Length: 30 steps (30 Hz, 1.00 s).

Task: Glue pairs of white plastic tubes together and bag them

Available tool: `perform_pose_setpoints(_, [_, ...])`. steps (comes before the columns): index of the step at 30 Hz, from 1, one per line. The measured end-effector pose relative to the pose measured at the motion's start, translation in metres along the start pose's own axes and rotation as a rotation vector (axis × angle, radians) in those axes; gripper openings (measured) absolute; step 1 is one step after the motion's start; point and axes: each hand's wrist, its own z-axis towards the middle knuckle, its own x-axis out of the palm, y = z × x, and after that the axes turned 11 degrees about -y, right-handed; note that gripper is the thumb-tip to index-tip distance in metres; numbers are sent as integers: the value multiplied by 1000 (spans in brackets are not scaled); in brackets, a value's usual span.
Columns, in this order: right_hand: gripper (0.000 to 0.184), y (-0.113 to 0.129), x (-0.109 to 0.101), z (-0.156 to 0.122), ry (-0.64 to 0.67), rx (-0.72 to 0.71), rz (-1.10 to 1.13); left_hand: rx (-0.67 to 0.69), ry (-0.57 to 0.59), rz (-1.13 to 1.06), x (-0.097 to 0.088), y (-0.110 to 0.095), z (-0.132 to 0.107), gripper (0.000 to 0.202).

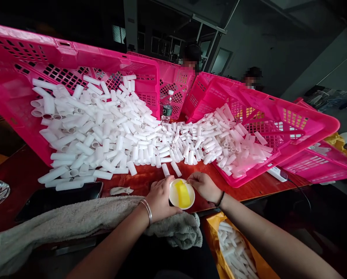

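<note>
My left hand (161, 199) is wrapped round a small white bowl (191, 198) at the table's front edge. Inside the bowl lies a bright yellow piece (184, 195), smooth and blocky; its kind I cannot make out. At the bowl's right rim my right hand (204, 186) is closed in a pinch. A thin stick, like a toothpick, seems to run from those fingers over the rim, but it is too fine to be sure. Just beyond both hands, a large heap of short white plastic tubes (112, 128) covers the table.
Pink crates (103, 56) lie tipped, tubes spilling out. A bottle (167, 108) stands between them. A grey towel (74, 217) lies along the front edge, near a dark phone (60, 199). An orange sack (220, 252) of tubes is below right. Two people are behind the crates.
</note>
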Motion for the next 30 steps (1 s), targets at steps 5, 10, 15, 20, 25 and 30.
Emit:
perform_pose_setpoints(5, [27,-16,9,-7,-34,1,221,11,-30,-2,2,1,-1,102])
perform_pose_setpoints(10, [19,-15,4,3,14,-41,245,14,-12,3,1,0,-1,103])
perform_pose_setpoints(15, [12,-4,-26,10,-13,-116,137,1,-16,13,0,-1,-1,101])
perform_pose_setpoints(20, [15,6,-38,-20,-115,-217,14,0,-29,13,1,-1,-1,99])
perform_pose_setpoints(25, [17,4,-20,-50,-195,-185,-30,-20,-6,28,1,-1,0,99])
perform_pose_setpoints(30, [18,-7,-10,-63,-308,-142,-79,-38,2,48,1,-1,1,100])
